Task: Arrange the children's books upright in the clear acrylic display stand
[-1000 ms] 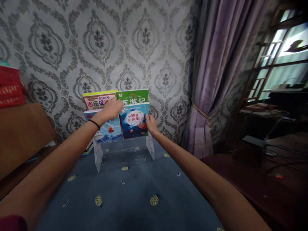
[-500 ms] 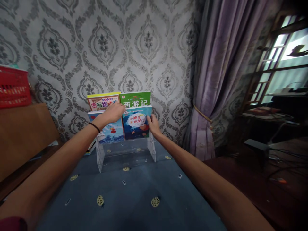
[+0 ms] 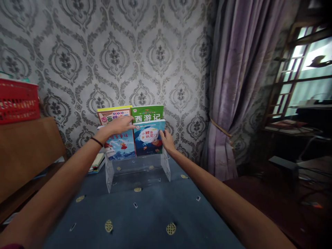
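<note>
A clear acrylic book stand [image 3: 137,178] holds picture books in two tiers. In its lower tier, a dark blue book [image 3: 147,147] with a white title bubble stands beside a light blue book [image 3: 120,143]. Behind them rise a green book [image 3: 149,114] and a brown-and-yellow one [image 3: 114,114]. My right hand [image 3: 167,140] grips the dark blue book's right edge, thumb on the cover and fingers behind. Over the top of the light blue book lies my left hand [image 3: 119,125], fingers stretched toward the dark blue book's upper left corner; whether it touches that corner I cannot tell.
The stand is on a dark blue patterned tablecloth [image 3: 140,221]. A small pile of books [image 3: 97,162] lies behind its left side. At left, a red basket [image 3: 19,100] sits on a wooden cabinet [image 3: 31,145]. Patterned wall behind; a purple curtain [image 3: 225,86] hangs at right.
My left hand's fingers have straightened out at the dark blue book's upper left corner. My right hand keeps its hold on the right edge. The view has tilted slightly upward.
</note>
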Tool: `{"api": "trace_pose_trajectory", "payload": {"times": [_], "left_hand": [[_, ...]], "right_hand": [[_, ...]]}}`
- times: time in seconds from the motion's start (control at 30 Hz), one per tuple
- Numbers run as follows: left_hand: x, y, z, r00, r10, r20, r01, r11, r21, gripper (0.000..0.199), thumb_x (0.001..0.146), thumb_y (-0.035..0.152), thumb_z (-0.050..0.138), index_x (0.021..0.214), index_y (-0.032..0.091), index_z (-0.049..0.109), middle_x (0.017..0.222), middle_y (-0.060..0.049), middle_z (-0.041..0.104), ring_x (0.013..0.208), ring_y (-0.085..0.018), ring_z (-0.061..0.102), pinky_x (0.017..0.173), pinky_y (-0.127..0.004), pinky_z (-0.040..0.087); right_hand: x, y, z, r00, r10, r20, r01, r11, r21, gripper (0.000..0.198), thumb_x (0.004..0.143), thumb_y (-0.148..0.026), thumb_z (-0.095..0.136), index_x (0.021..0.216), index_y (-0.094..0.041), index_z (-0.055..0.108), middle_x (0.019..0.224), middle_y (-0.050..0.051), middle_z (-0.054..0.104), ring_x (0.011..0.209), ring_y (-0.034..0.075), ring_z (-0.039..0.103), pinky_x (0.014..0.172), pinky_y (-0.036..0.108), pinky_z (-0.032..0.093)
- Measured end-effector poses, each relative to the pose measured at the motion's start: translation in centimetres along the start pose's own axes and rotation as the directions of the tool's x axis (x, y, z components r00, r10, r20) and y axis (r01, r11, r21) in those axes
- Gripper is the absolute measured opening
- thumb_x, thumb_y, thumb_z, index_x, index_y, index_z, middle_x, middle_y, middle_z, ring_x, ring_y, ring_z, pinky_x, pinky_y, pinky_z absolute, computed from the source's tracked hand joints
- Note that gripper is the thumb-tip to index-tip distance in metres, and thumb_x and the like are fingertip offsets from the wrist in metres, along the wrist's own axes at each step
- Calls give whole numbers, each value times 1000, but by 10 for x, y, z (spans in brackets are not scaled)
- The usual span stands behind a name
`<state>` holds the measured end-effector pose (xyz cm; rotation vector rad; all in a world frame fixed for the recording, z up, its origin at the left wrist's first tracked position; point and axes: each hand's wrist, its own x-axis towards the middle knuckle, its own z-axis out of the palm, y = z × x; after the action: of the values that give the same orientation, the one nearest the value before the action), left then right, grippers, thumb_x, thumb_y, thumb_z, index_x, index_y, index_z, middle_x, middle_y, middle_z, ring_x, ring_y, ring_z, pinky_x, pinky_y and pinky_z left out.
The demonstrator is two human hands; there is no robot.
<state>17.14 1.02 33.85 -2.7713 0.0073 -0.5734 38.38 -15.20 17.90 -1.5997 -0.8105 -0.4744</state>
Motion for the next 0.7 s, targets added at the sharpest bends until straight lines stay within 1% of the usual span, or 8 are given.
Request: {"api": "trace_pose_trajectory", "payload": {"times": [0.07, 0.13, 0.23, 0.3, 0.4, 0.5, 0.7], "left_hand": [[-7, -11, -7, 999, -6, 47, 8, 999, -42, 41, 92, 40, 51, 126, 17, 56, 129, -10, 65, 114, -24, 61, 95, -32, 47], [-13, -20, -11, 995, -24, 97, 27, 999, -32, 44, 89, 37, 55, 127, 17, 55, 133, -11, 63, 119, -25, 59, 98, -33, 46], [-18, -25, -9, 990, -44, 132, 48, 999, -22, 42, 89, 31, 53, 128, 18, 57, 135, -10, 63, 122, -24, 58, 101, -33, 44], [-18, -24, -3, 991, -60, 120, 64, 997, -32, 40, 91, 29, 49, 129, 20, 57, 134, -9, 64, 122, -24, 59, 100, -33, 44], [-16, -22, 6, 992, -100, 79, 103, 994, -27, 38, 93, 28, 46, 127, 19, 60, 131, -11, 66, 119, -25, 61, 99, -34, 46], [-15, -23, 12, 994, -103, 45, 104, 994, -17, 37, 93, 27, 46, 125, 18, 61, 128, -11, 67, 117, -25, 62, 98, -34, 46], [-17, -23, 16, 994, -110, 24, 110, 994, 17, 37, 96, 29, 45, 130, 18, 57, 134, -11, 64, 122, -24, 60, 101, -35, 46]], "right_hand": [[-1, -1, 0, 1000, 0, -5, 0, 1000, 3, 35, 89, -57, 38, 83, -25, 52, 84, 7, 66, 84, 27, 60, 79, 39, 47], [-2, -2, 1, 1000, 1, -9, -1, 1000, 4, 36, 89, -57, 37, 85, -25, 52, 85, 8, 66, 85, 28, 60, 80, 40, 46], [-3, -3, 0, 1000, -3, -8, 3, 1000, 7, 37, 89, -58, 35, 88, -25, 52, 87, 9, 66, 86, 29, 60, 80, 40, 46], [-5, -5, -1, 1000, -10, 1, 10, 1000, 7, 38, 90, -59, 34, 89, -25, 52, 86, 7, 65, 85, 28, 60, 79, 39, 46], [-6, -6, -4, 1000, -20, 18, 20, 1000, 2, 38, 91, -58, 35, 87, -25, 52, 83, 6, 65, 82, 27, 60, 77, 38, 46], [-6, -6, -6, 999, -26, 27, 26, 1000, -4, 35, 91, -56, 37, 85, -25, 52, 81, 6, 65, 81, 27, 61, 75, 38, 47], [-6, -7, -6, 999, -31, 23, 31, 1000, -5, 36, 91, -57, 37, 83, -25, 51, 81, 6, 65, 79, 26, 60, 73, 37, 45]]}}
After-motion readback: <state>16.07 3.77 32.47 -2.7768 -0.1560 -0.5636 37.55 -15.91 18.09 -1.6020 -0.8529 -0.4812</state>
